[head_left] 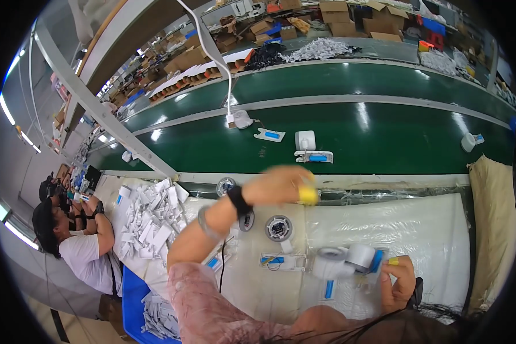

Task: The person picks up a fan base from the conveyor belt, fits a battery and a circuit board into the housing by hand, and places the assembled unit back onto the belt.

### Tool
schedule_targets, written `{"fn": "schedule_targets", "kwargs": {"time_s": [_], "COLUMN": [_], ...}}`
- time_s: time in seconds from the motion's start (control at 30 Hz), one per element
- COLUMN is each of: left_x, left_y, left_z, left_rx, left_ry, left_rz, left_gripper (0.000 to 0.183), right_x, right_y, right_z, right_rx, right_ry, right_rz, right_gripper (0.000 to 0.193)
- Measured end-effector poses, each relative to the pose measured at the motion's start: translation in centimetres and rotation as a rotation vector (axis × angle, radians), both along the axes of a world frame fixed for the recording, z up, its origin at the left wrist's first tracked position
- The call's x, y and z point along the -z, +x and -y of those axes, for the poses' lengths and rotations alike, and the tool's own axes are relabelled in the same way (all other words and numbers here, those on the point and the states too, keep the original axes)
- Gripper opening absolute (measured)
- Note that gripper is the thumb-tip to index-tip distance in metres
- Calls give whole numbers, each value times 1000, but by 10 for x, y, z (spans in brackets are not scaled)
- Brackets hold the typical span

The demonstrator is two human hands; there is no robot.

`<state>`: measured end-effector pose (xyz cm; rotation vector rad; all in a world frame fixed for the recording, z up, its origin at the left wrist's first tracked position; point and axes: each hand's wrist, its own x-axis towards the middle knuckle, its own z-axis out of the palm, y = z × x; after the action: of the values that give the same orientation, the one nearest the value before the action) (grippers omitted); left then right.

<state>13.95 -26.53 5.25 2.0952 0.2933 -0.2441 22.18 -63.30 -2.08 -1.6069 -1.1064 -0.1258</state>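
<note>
My left hand (284, 186) is stretched over the near edge of the green conveyor belt, smeared by motion, with yellow tape on a finger. What it holds, if anything, cannot be made out. At the lower right, my right hand (398, 282) has its fingers curled together, also with yellow tape. Beside its fingertips are a blue battery cell (377, 261) and a white round housing (361, 257). A second, blurred white housing (328, 265) lies just left of that. Farther left are a white tray with a blue cell (274, 261) and an open round housing showing its circuit board (278, 228).
A heap of white plastic parts (152, 221) covers the left of the table, above a blue bin (133, 298). Assemblies with blue cells (318, 157) sit on the belt (384, 137). A metal post (103, 109) rises at left, near a co-worker (86, 246). A white cable (215, 54) hangs overhead.
</note>
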Motion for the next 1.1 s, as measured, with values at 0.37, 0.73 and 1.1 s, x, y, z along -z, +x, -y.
{"fn": "schedule_targets", "kwargs": {"time_s": [0.37, 0.73, 1.1], "left_x": [120, 50, -60], "left_y": [107, 57, 18], "left_z": [-257, -233, 81], "left_rx": [-637, -1032, -60], "left_ry": [556, -355, -433], "left_rz": [-50, 650, 236], "left_gripper": [52, 23, 19], "right_x": [13, -10, -9], "right_y": [-7, -2, 33], "right_z": [9, 0, 16], "right_rx": [-64, -179, 44], "right_ry": [-76, -126, 12], "right_rz": [-233, -108, 58], "right_gripper": [17, 19, 28]}}
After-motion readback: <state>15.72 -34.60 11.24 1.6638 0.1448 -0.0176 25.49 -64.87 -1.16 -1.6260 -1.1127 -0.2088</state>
